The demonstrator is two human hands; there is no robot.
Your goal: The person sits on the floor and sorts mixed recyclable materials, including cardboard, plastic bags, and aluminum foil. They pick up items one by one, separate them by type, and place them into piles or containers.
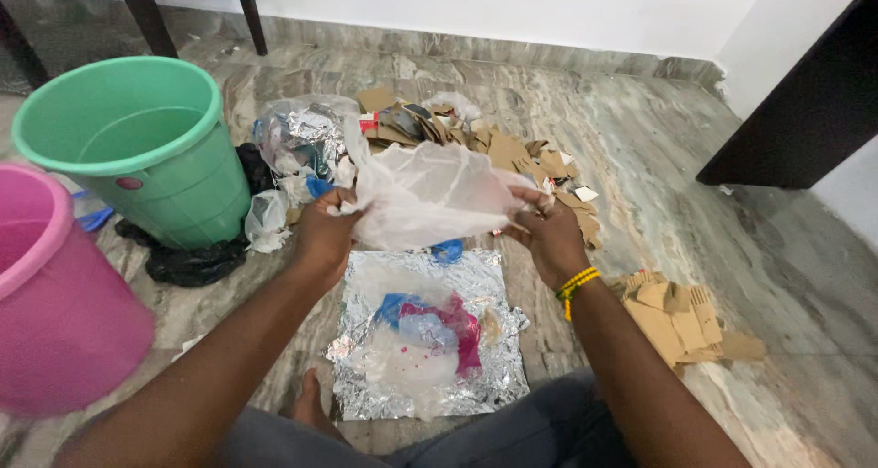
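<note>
The fingertips of both hands are buried in folds of plastic, so exactly how they pinch cannot be made out. The pink bucket [55, 303] is cut off by the left edge and blurred, and dark furniture legs [146, 11] run out of the top of the view. A bare foot [309, 399] shows only partly between the person's knees.

The floor [695, 175] is grey-brown veined marble, meeting a white wall along a stone skirting. A green bucket [137, 148] stands at the left on a black plastic bag [187, 262]. Torn cardboard pieces [512, 148] lie scattered behind the hands, and a smaller cardboard heap [681, 317] sits to the right. Crumpled foil and wrappers [297, 139] lie beside the green bucket.

The left hand [325, 230] and the right hand [549, 235], which wears a yellow bead bracelet [576, 285], both grip a translucent white plastic bag [425, 194], stretched between them above the floor. It is wrinkled, thin and milky. Below it lies a flattened foil sheet [494, 377] carrying clear plastic with blue and pink scraps [430, 326].
</note>
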